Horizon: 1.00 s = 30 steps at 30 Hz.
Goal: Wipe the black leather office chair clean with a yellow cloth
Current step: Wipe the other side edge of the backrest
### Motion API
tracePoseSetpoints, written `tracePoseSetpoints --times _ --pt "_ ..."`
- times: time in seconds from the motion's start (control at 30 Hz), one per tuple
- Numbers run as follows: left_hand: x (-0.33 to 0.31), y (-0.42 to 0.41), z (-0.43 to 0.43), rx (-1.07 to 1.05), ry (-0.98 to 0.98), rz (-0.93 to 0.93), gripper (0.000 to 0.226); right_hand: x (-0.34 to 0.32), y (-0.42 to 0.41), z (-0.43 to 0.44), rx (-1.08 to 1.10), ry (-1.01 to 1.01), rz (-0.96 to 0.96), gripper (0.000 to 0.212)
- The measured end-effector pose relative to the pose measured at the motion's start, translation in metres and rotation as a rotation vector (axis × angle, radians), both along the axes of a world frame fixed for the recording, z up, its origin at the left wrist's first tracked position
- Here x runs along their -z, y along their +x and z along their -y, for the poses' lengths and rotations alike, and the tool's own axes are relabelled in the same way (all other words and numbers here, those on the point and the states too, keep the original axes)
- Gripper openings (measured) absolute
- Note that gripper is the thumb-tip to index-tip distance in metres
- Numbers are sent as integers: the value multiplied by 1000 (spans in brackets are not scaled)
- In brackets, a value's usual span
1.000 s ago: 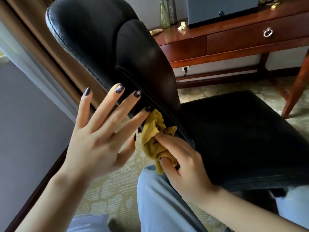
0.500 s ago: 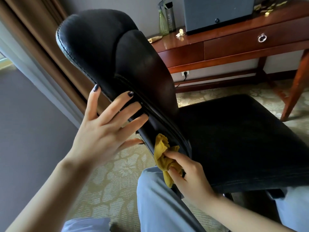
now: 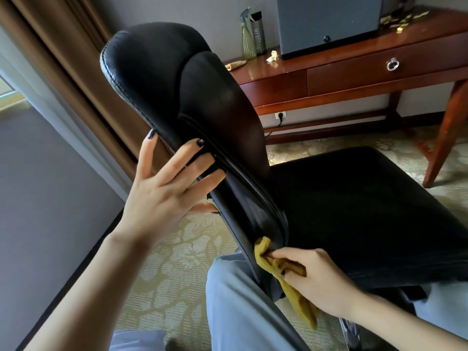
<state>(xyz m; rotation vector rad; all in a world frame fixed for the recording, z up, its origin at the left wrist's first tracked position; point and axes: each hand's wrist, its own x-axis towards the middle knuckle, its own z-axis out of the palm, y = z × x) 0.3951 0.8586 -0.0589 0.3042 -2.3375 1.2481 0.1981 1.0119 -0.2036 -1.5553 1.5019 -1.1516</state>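
The black leather office chair [image 3: 192, 97] fills the middle of the head view, its backrest tilted toward me and its seat to the right. My left hand [image 3: 162, 198] holds the left edge of the backrest, fingers laid over the front seam and thumb underneath. My right hand [image 3: 311, 277] grips the bunched yellow cloth [image 3: 268, 259] and presses it against the bottom of the backrest edge, where backrest and seat meet. A tail of the cloth hangs down below my hand.
A wooden desk [image 3: 354, 72] stands behind the chair with a green spray bottle [image 3: 247, 39], a dark bottle [image 3: 258, 34], a grey box [image 3: 329, 21] and scraps on it. A brown curtain [image 3: 63, 59] hangs at left. My knee in grey trousers [image 3: 240, 300] is under the backrest. Patterned carpet [image 3: 177, 262] covers the floor.
My right hand slid the cloth down the backrest edge to its base. My left hand went from spread in the air to holding the backrest's side.
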Motion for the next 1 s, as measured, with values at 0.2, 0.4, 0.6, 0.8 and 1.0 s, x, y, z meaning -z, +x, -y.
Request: tracePoseSetpoints --times 0.2,0.4,0.6,0.8,1.0 --pt "2 -1 3 30 -15 -25 41 -62 -7 6 172 -483 -91 31" --pt "3 -2 0 -9 -88 -36 45 -79 4 62 183 -957 -481 36" --pt "4 -4 2 96 -38 -89 46 -34 13 85 186 -976 -510 31" --pt "5 -1 6 111 -30 -79 39 1 1 80 200 -1007 -668 17" --pt "4 -2 4 92 -14 -86 39 19 -10 73 198 -1001 -791 14"
